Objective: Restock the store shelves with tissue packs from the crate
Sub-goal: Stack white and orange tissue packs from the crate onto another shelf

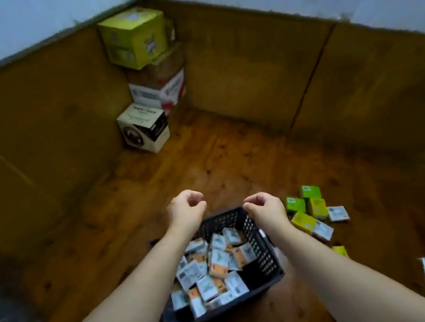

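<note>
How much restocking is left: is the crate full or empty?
Partly full. Packs lie jumbled across the crate floor, well below its rim, with a bare dark patch at one corner.

Your bare arms reach out over the crate [262, 250]. Your left hand [187, 210] and right hand [265, 208] hang above its far edge, fingers loosely curled, empty.
</note>
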Demonstrator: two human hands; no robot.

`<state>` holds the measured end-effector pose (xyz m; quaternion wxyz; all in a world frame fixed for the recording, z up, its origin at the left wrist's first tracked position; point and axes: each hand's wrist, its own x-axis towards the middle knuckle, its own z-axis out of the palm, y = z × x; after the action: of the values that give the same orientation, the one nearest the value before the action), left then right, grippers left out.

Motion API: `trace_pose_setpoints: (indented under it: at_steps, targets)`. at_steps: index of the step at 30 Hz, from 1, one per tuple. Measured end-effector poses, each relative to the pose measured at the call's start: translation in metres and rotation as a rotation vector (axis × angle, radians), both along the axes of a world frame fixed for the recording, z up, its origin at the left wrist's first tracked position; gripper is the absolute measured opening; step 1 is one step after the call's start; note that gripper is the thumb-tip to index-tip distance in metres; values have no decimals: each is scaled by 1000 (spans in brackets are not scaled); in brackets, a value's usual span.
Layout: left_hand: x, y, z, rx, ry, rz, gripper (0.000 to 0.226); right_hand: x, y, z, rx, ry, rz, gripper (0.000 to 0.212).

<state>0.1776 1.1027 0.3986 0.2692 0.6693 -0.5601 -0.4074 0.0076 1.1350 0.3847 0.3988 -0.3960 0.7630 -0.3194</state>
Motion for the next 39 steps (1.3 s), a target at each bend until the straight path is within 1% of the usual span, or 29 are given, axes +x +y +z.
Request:
trace_pose_setpoints:
  at_steps: [3, 5, 7, 10, 13, 16, 18, 20, 22, 24, 26, 27, 28, 29, 31, 33, 34, 36, 39]
  targets:
    - [53, -14, -39, 97, -29, 46, 10, 48, -20, -40, 77, -25, 65, 9]
    - [75, -19, -69, 155, -39, 76, 13, 68, -32, -72, 147, -42, 103, 12]
    - [86, -21, -102, 226, -34, 85, 14, 77, -40, -106, 222, -51, 134, 11]
    - [88, -21, -162, 342, 29, 117, 14, 72, -47, -162, 313, -32, 142, 11]
    - [79, -24, -234, 447, 110, 193, 12, 55, -53, -236, 435, -25, 111, 14]
    - [60, -25, -318, 530, 172, 254, 12, 36, -55, -326, 564, -36, 94, 8]
    - [45, -24, -380, 583, 207, 284, 13, 24, -55, -389, 625, -33, 104, 10]
    - [27, -22, -446, 648, 221, 285, 13, 13, -53, -453, 683, -26, 115, 14]
    - [11, -19, -506, 724, 215, 281, 15, 6, -53, -512, 736, -19, 141, 12]
    - [-3, -20, -555, 786, 215, 289, 21, 2, -56, -562, 769, -8, 139, 9]
    - [-17, -23, -595, 831, 214, 287, 30, -1, -62, -604, 763, -6, 74, 19]
    - [-23, -23, -612, 841, 219, 293, 34, -1, -65, -620, 749, -16, 20, 28]
    - [-27, -23, -626, 834, 215, 301, 37, 0, -67, -633, 727, -53, -50, 36]
    - [-31, -24, -639, 820, 199, 308, 39, 1, -69, -644, 692, -113, -126, 39]
    - [-38, -22, -656, 803, 178, 324, 39, 5, -71, -658, 618, -240, -224, 35]
    - [-42, -21, -661, 804, 203, 348, 34, 10, -70, -659, 609, -337, -279, 41]
    - [-42, -22, -657, 804, 221, 372, 33, 11, -68, -655, 616, -369, -300, 46]
    - [-41, -24, -639, 803, 252, 408, 34, 10, -65, -637, 613, -426, -304, 47]
    - [-33, -32, -584, 791, 298, 363, 31, 5, -67, -589, 630, -509, -308, 50]
